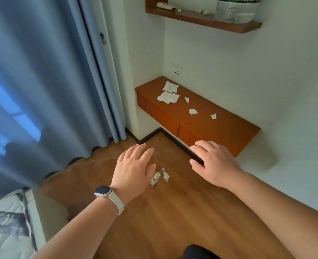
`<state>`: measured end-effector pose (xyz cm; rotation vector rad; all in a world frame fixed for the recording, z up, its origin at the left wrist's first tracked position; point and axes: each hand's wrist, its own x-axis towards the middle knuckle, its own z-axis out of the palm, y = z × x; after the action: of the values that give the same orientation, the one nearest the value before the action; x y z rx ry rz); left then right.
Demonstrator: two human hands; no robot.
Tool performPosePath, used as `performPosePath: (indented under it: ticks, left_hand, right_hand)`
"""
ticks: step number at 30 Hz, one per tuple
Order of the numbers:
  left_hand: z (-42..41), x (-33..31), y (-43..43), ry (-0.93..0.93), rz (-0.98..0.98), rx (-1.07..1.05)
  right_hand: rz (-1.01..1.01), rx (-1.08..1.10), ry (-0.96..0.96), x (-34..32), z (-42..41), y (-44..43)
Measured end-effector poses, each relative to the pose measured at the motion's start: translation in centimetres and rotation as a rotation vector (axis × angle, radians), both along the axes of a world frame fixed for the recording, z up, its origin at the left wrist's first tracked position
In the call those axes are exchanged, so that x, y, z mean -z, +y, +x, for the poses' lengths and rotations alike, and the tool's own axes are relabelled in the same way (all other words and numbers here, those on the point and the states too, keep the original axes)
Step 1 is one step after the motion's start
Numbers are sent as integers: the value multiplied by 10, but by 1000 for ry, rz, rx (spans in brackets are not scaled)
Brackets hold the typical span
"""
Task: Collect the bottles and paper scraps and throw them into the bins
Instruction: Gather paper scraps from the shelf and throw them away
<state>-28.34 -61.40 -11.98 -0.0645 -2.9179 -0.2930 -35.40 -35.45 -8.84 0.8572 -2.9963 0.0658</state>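
A small clear bottle point(156, 178) with a white label lies on the wooden floor, and a second small bottle or scrap point(165, 175) lies just to its right. Several white paper scraps point(168, 97) are scattered on the low orange-brown wall cabinet point(219, 128). My left hand point(133, 171), with a watch on the wrist, is stretched out in the air above the floor, fingers straight, partly in front of the bottle. My right hand point(213, 161) is held out in front of the cabinet's front edge, fingers relaxed, holding nothing. No bin is in view.
Blue curtains point(42, 81) hang at the left. A mattress corner point(6, 225) sits at the bottom left. A wooden wall shelf point(201, 17) above holds a wrapped pack and small items. A wall socket point(177, 70) sits above the cabinet.
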Motion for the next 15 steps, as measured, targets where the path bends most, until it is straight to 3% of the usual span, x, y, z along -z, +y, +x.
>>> performPosePath:
  ticks: [15]
  left_hand:
    - [-181,20,-20,-163,-60,27]
  right_hand:
    - [-62,55,-144,48,-184,-36]
